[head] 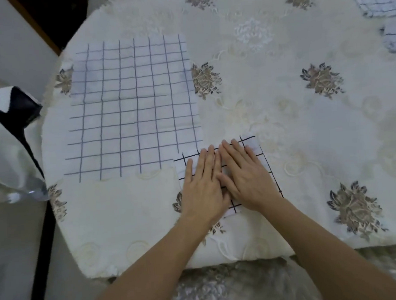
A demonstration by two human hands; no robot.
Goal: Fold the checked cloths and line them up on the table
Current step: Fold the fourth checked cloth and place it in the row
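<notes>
Now the left hand (pixel 202 185) and right hand (pixel 246 177) lie flat, fingers straight, pressing a folded cloth (pixel 254 146) near the bench (pixel 281 106) front edge, just right of a spread cloth (pixel 132 107).

Cream embroidered tablecloth (pixel 281 115) with grey-brown flower motifs (pixel 322 80), draped over near edge. At far left, white fabric with black shape (pixel 16 111), just beside tablecloth edge. Under it, clear shiny plastic piece (pixel 32 192). Dark wooden strip (pixel 35 27) top left; pale floor (pixel 14 246) lower left.
</notes>
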